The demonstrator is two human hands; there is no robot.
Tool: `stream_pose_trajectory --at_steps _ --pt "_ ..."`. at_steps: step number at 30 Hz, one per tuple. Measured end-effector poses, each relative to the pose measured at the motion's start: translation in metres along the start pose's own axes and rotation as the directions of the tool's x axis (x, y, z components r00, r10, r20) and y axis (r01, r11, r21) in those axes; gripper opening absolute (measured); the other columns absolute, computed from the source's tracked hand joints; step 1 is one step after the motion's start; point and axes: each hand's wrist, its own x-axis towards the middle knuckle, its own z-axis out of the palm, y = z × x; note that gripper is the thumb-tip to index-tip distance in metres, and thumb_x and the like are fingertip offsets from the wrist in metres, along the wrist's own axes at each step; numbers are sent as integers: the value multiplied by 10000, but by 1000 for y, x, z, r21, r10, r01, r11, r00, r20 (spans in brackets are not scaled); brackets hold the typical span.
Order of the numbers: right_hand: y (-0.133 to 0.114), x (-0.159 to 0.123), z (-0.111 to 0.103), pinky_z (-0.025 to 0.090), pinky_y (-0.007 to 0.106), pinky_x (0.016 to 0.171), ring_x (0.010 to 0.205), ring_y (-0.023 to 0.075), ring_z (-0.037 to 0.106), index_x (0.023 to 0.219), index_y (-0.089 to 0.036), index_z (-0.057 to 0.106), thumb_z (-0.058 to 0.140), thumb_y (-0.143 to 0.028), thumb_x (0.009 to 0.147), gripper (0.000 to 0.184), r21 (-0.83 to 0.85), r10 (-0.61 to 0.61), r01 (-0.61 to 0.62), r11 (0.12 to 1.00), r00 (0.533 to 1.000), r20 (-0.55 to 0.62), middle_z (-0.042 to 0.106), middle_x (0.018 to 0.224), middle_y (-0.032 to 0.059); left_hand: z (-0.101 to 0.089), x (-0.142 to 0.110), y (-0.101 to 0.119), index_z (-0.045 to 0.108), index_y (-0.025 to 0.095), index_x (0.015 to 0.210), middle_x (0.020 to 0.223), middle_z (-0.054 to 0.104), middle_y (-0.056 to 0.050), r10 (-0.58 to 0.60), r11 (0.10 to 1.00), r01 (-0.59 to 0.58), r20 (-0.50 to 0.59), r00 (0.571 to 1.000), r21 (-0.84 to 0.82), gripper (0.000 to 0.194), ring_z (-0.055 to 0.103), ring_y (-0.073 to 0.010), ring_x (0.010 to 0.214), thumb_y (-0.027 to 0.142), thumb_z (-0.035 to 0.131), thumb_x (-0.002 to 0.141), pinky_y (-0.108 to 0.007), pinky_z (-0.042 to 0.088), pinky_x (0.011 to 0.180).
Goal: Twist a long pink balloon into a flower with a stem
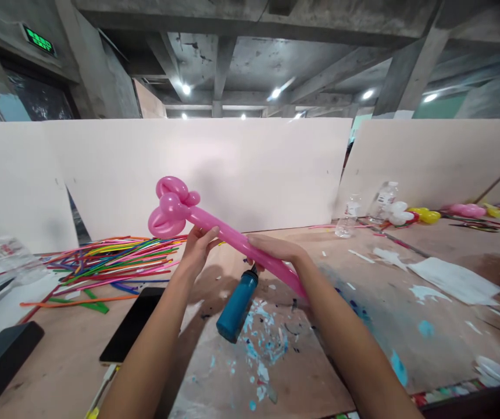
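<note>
I hold a long pink balloon (226, 230) above the table, its far end twisted into a cluster of small bubbles (169, 206). My left hand (197, 247) is closed around the balloon just below the twisted cluster. My right hand (276, 250) grips the balloon's straight part further down, fingers wrapped over it. A blue hand pump (236, 305) lies on the table under my hands.
A pile of uninflated coloured long balloons (110, 262) lies at the left. A black phone (132, 323) rests near my left forearm. Plastic bottles (383, 201), yellow and white balloon shapes (411, 214) and white paper (454, 279) sit at the right. White boards (232, 169) wall the table's back.
</note>
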Motion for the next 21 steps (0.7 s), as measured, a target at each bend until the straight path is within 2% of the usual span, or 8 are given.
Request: stream_pose_trajectory --at_steps 2,6,8,12,14,18,21 --pt "-1 2 5 510 254 481 533 127 584 1098 -214 533 520 -648 829 511 20 -11 10 1000 999 41 610 705 -4 -2 1 0 630 178 861 853 654 -20 -13 1000 13 0 1000 -5 312 629 -175 880 314 801 639 -373 523 861" --pt "-5 1 12 473 253 437 484 132 556 881 -175 556 472 -685 829 520 91 86 -99 991 988 131 584 608 3 -2 4 6 609 218 967 981 666 -21 46 983 -47 -12 999 -177 386 647 -172 891 375 786 661 -371 510 878" --pt "-8 0 16 474 252 436 494 136 570 850 -175 546 455 -692 833 525 79 110 -123 989 982 155 597 623 14 3 3 7 580 211 901 887 656 5 71 962 -81 -45 996 -260 364 648 -149 818 345 801 645 -363 509 874" --pt "-10 5 27 477 232 437 480 113 563 982 -207 532 523 -645 827 464 68 19 -30 997 987 158 616 667 -9 20 -5 -2 498 206 805 665 538 67 62 947 -92 -107 992 -308 366 581 -92 640 253 807 614 -297 512 779" --pt "-6 10 31 483 234 444 474 112 561 949 -189 544 502 -648 837 474 151 17 -46 988 981 191 612 657 -3 27 -11 -5 483 213 807 668 509 68 35 945 -58 -75 997 -322 365 558 -87 623 279 791 624 -283 507 743" --pt "0 16 36 500 261 471 499 138 583 885 -157 571 429 -651 863 514 316 52 -166 934 939 341 613 640 27 32 -17 -2 496 206 793 634 434 66 -11 918 36 65 998 -395 314 489 -71 562 297 757 642 -246 475 630" --pt "-2 17 42 493 258 482 515 136 583 867 -153 566 462 -630 856 488 323 24 -139 936 942 336 619 669 35 33 -18 5 430 190 677 564 333 79 22 925 -1 51 998 -380 298 396 -47 491 213 727 650 -201 410 539"
